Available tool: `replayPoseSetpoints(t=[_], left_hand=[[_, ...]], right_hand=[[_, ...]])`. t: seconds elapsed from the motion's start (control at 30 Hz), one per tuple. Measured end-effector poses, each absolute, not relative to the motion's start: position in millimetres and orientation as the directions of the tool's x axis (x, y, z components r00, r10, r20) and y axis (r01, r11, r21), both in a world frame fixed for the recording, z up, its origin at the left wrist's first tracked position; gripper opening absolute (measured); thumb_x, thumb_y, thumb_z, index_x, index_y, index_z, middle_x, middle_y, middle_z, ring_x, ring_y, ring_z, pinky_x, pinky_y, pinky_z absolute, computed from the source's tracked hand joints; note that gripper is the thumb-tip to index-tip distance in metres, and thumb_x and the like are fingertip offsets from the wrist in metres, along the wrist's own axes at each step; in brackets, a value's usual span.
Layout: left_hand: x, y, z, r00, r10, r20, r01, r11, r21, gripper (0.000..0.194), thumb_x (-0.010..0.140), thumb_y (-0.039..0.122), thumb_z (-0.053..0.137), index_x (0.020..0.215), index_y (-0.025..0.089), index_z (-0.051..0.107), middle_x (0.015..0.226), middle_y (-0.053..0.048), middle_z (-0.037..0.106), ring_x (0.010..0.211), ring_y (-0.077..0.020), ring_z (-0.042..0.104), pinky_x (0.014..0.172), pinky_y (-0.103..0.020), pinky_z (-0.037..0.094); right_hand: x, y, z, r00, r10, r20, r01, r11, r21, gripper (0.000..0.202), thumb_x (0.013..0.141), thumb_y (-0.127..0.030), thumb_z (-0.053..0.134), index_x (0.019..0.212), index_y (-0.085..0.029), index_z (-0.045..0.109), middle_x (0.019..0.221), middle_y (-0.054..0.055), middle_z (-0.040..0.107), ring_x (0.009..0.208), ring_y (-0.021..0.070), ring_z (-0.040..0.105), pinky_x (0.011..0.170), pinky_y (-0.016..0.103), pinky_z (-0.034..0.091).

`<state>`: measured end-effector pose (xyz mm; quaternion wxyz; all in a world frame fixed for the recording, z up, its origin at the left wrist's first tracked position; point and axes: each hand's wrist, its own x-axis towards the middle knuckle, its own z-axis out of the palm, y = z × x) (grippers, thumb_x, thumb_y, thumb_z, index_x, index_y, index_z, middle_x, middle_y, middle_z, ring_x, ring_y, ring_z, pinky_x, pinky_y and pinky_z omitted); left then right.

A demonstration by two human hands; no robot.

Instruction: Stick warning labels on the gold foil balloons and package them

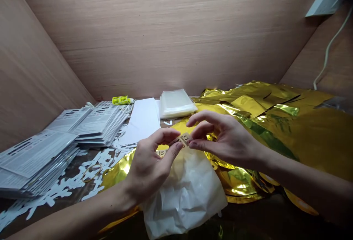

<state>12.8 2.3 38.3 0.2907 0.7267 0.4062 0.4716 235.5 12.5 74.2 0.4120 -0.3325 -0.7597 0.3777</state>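
Between my hands is a strip of small beige stickers [185, 138] printed with black CE marks. My left hand [154, 159] pinches the strip between thumb and forefinger, and more of the strip [161, 153] shows behind the thumb. With thumb and fingertips, my right hand [220, 137] grips the strip's right end; its forefinger arches above. Directly below both hands lies a crumpled, whitish translucent plastic bag [187, 192]. Shiny gold foil [239, 181] spreads beneath and behind the bag.
Stacks of printed white cards [35, 155] stand at left, with white paper scraps [74, 181] beside them. A yellow-labelled tube [122, 100], white sheets [142, 118] and a pile of clear bags [176, 103] sit at the back. Gold foil sheets [317, 129] heap at right. Wooden panels [171, 30] enclose the table.
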Motion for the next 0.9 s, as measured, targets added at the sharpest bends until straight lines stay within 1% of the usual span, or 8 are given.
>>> replayPoseSetpoints(t=[0.2,0.37,0.5,0.6,0.67,0.77,0.83,0.9], left_hand=[[12.8,-1.7,38.9,0.245,0.827,0.506,0.261,-0.559,0.787,0.017,0.095,0.022,0.069,0.111,0.023,0.072,0.107,-0.003,0.075,0.099,-0.0171,0.072,0.089,-0.029,0.06],[13.5,1.4,48.7,0.127,0.863,0.489,0.162,-0.504,0.848,0.023,0.093,0.023,0.072,0.115,0.023,0.066,0.1,-0.003,0.075,0.089,-0.0159,0.073,0.075,-0.025,0.062],[14.2,2.8,56.1,0.108,0.882,0.459,0.123,-0.47,0.874,0.026,0.091,0.024,0.074,0.114,0.022,0.062,0.094,-0.003,0.071,0.074,-0.0149,0.073,0.062,-0.024,0.062],[15.1,2.0,57.5,0.175,0.906,0.386,0.096,-0.406,0.909,0.028,0.093,0.029,0.071,0.118,0.025,0.059,0.1,-0.003,0.069,0.064,-0.0125,0.069,0.049,-0.022,0.059],[15.5,3.4,57.4,0.216,0.916,0.339,0.084,-0.364,0.928,0.03,0.095,0.03,0.068,0.122,0.028,0.055,0.103,-0.002,0.067,0.056,-0.01,0.065,0.043,-0.022,0.056],[13.3,13.8,56.0,0.146,0.921,0.362,0.075,-0.375,0.924,0.03,0.096,0.025,0.062,0.124,0.03,0.051,0.106,-0.002,0.064,0.054,-0.0089,0.062,0.041,-0.021,0.053],[8.5,27.3,52.6,-0.001,0.9,0.437,0.099,-0.434,0.895,0.032,0.095,0.019,0.058,0.124,0.029,0.049,0.106,-0.003,0.063,0.059,-0.0103,0.062,0.044,-0.021,0.052],[1.1,43.6,46.1,-0.134,0.845,0.518,0.196,-0.49,0.849,0.033,0.094,0.014,0.053,0.124,0.028,0.049,0.106,-0.005,0.064,0.066,-0.0127,0.063,0.049,-0.023,0.053]], right_hand=[[231.8,10.5,73.5,-0.434,0.788,0.437,0.219,0.562,-0.797,0.019,0.09,-0.03,0.077,0.107,-0.022,0.076,0.097,0.004,0.078,0.088,0.0182,0.073,0.081,0.031,0.058],[237.3,13.9,75.6,-0.498,0.847,0.184,0.193,0.316,-0.929,0.066,0.084,-0.032,0.083,0.142,-0.025,0.054,0.087,0.001,0.073,0.079,0.0174,0.069,0.066,0.027,0.055],[245.0,20.7,79.0,-0.558,0.827,0.067,0.269,0.257,-0.928,0.059,0.087,-0.035,0.078,0.138,-0.023,0.053,0.081,0.0,0.071,0.068,0.0157,0.064,0.059,0.026,0.049],[248.3,22.4,85.8,-0.531,0.815,0.232,0.433,0.496,-0.752,0.048,0.089,-0.032,0.074,0.133,-0.022,0.058,0.084,0.001,0.074,0.074,0.0183,0.067,0.07,0.031,0.052],[248.0,21.1,90.4,-0.483,0.772,0.414,0.572,0.636,-0.518,0.039,0.092,-0.029,0.07,0.129,-0.022,0.061,0.091,0.003,0.076,0.081,0.0214,0.069,0.082,0.037,0.052],[245.9,18.7,94.1,-0.435,0.652,0.622,0.7,0.679,-0.222,0.037,0.093,-0.027,0.067,0.129,-0.022,0.061,0.117,0.01,0.073,0.111,0.0308,0.065,0.1,0.049,0.047],[246.3,19.1,93.0,-0.384,0.625,0.68,0.747,0.643,-0.169,0.044,0.092,-0.031,0.069,0.133,-0.021,0.057,0.135,0.015,0.064,0.131,0.0366,0.053,0.11,0.056,0.04],[248.5,21.6,87.7,-0.275,0.687,0.673,0.781,0.567,-0.26,0.058,0.09,-0.039,0.071,0.142,-0.022,0.051,0.145,0.018,0.053,0.137,0.0405,0.047,0.114,0.06,0.038]])
